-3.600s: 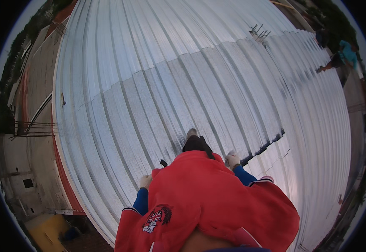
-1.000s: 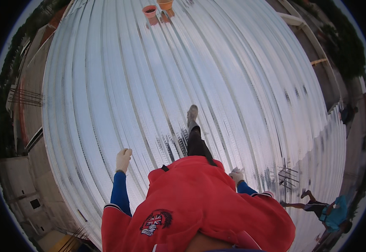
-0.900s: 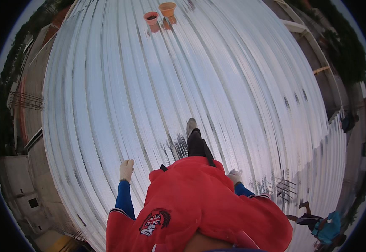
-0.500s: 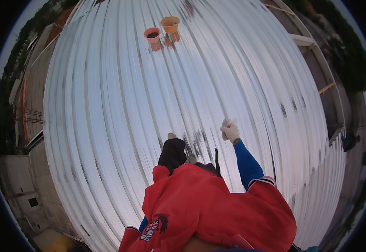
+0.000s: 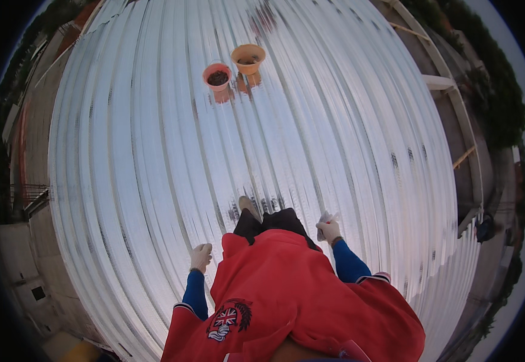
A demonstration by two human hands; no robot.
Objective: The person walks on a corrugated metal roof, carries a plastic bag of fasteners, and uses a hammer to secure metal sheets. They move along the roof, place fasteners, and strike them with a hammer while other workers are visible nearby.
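Observation:
My right hand (image 5: 330, 230), in a whitish glove, is closed around a small crumpled clear plastic bag (image 5: 324, 218); its contents are too small to make out. On the other side my left hand (image 5: 201, 257), gloved the same way, hangs beside my red shirt with loosely bent fingers and nothing visible in it. Both hands are above a shiny corrugated metal roof (image 5: 154, 151) and apart from it. Ahead on the sheets stand a pink bucket (image 5: 216, 77) with dark small pieces inside and an orange tub (image 5: 248, 59) with some items at its bottom.
My shoe (image 5: 249, 207) is on the ribbed metal. Raised ribs run away from me along the sheets. Beyond the right edge are a concrete beam (image 5: 440, 82) and a drop to a lower level. A dark object (image 5: 485, 228) lies by that edge. Grey walls border the left.
The bucket and tub appear nearer and lower in view. My left hand has come into sight at the left. The right hand still grips the bag, and my feet have shifted.

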